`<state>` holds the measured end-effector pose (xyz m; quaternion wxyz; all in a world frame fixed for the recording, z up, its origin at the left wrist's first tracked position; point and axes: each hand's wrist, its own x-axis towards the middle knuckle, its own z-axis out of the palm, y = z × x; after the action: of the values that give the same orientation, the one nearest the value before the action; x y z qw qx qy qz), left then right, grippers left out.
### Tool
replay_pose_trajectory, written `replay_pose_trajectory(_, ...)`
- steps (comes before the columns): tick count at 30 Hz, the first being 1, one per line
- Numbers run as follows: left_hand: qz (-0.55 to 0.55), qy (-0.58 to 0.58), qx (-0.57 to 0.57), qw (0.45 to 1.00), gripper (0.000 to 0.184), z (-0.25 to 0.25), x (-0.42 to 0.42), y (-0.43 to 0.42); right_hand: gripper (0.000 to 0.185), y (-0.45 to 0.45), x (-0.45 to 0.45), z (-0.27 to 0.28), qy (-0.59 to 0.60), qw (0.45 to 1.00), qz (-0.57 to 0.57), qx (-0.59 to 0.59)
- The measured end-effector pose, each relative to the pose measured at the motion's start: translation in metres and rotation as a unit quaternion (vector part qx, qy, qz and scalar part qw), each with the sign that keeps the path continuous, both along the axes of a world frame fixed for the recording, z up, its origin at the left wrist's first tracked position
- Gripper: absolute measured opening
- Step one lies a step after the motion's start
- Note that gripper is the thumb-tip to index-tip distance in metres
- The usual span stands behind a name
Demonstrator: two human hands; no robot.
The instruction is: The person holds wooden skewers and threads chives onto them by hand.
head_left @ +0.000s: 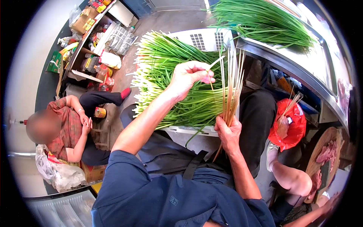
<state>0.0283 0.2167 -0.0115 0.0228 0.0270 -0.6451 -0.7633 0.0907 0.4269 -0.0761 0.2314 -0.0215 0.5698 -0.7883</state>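
Observation:
My left hand (191, 77) is closed in a pinch above the basket. A short pale piece (216, 62), which looks like a chive stem, sticks up from its fingertips, and a thin brown skewer (210, 81) points down from them. My right hand (228, 130) is wrapped round a fanned bundle of bamboo skewers (231, 94), held upright at the basket's right side. Under both hands lies a thick heap of green chives (170, 90), white ends to the left, in a white plastic basket (228, 38) in front of my lap.
More chives (264, 22) lie on a metal counter (295, 62) at upper right. A red plastic bag (291, 130) with skewers stands by my right leg. Meat lies on a round chopping board (321, 162), near another person's leg (289, 178). A seated person (70, 128) and cluttered shelves (85, 53) are left.

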Motion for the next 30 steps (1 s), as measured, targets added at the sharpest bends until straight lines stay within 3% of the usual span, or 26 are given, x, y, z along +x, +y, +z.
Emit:
replay_pose_trajectory(13,-0.017,0.007,-0.020,1.000,0.015,-0.006,0.004,0.000,0.009,0.000,0.001,0.002,0.019,1.000,-0.004,0.010)
replay_pose_trajectory(15,-0.020,-0.054,0.059,0.997,0.016,0.004,0.004,-0.002,0.010,0.001,0.001,0.003,0.018,1.000,-0.004,0.011)
replay_pose_trajectory(20,-0.051,-0.105,0.056,0.992,0.018,0.002,0.002,-0.010,0.009,0.001,0.000,0.005,0.000,1.000,0.007,0.015)
replay_pose_trajectory(24,-0.064,-0.131,0.024,0.989,0.015,0.001,0.004,-0.009,0.008,0.001,0.002,0.003,0.013,1.000,0.005,0.017)
replay_pose_trajectory(26,-0.105,-0.112,-0.067,0.986,0.010,0.004,0.006,-0.005,0.008,0.001,0.002,0.004,0.015,1.000,0.002,0.018)
replay_pose_trajectory(30,-0.125,-0.137,-0.079,0.980,0.002,-0.009,0.012,0.004,0.008,0.002,0.003,0.002,0.003,1.000,-0.003,0.022)
